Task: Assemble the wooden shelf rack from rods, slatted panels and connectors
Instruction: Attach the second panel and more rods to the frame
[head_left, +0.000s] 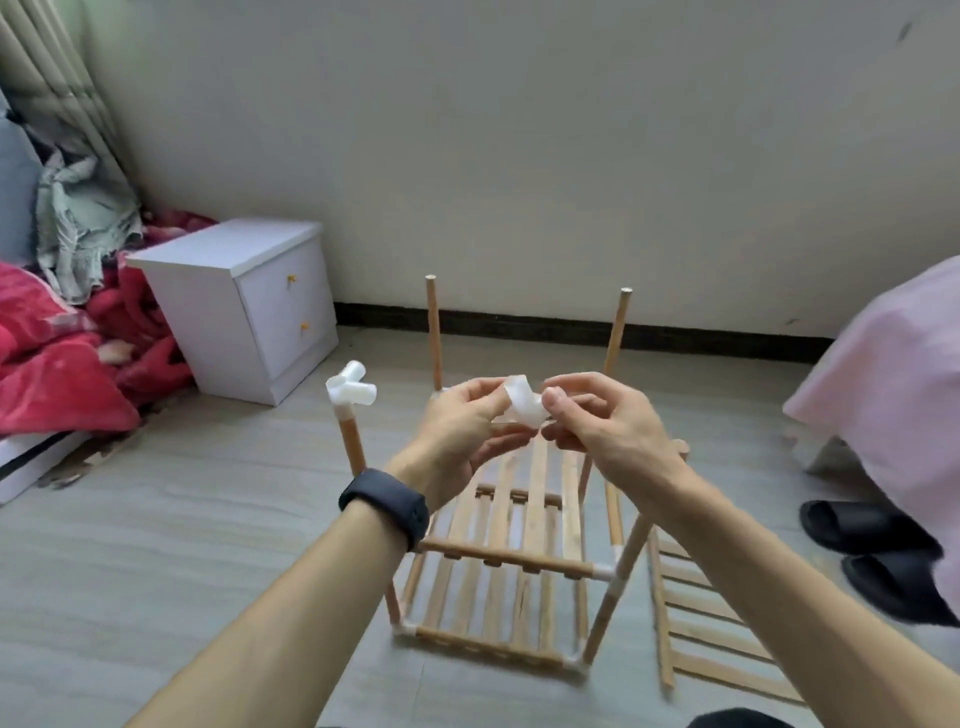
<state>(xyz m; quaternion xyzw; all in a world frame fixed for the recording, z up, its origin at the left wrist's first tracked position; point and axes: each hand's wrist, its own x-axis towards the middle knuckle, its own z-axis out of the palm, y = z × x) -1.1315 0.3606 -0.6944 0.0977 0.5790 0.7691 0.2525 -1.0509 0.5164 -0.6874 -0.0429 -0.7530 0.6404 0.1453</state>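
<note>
1. Nearest on the floor, the half-built rack (501, 558) stands with a loose slatted panel (719, 636) lying just to its right.
2. Above it, the left hand (457, 434) and right hand (602, 434) both pinch one white connector (524, 410) between fingertips.
3. Farther back, the far left rod (433, 332) and far right rod (616, 335) end bare; a connector forced on crooked could splay them or pop lower joints.

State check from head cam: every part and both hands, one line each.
Loose connector: off the rack, held between both hands.
Left hand: pinches loose connector.
Right hand: pinches loose connector.
Fitted connector: seated on front-left rod, side sockets empty.
Back rods: upright, tops bare.
Rack: partly built, standing on floor.
Spare slatted panel: flat on floor, unmounted.
Nightstand drawers: shut.
</note>
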